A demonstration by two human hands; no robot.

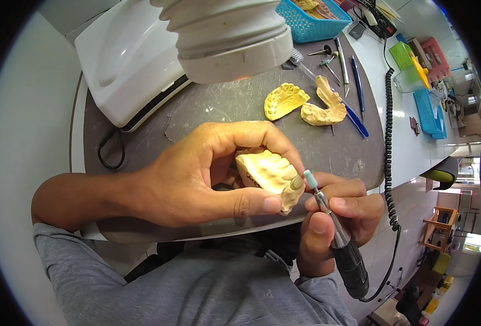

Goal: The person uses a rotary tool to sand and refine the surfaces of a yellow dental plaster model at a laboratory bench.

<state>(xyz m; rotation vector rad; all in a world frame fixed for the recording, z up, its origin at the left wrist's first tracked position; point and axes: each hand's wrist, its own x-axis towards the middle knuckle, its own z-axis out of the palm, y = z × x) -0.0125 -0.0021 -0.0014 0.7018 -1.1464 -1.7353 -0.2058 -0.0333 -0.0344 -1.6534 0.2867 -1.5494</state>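
Left grip [194, 169] holds cast [263, 171] — right grip [361, 211], handpiece [351, 265].

A dental cast [265, 171] is held in the left grip [205, 176], with a rotary handpiece [345, 247] held in the right grip [354, 206] beside it. Behind these, a left model [284, 102] and a right model [327, 111] are laid adjacent on the table [205, 108]. Hand instruments [358, 81] are placed to their right; a basket [315, 30] is set farther back. At far left a machine housing [123, 62] is stood; between it and the basket, a duct hose [235, 57] is suspended above the table. Along the right edge, a coiled cord [389, 157] is run.
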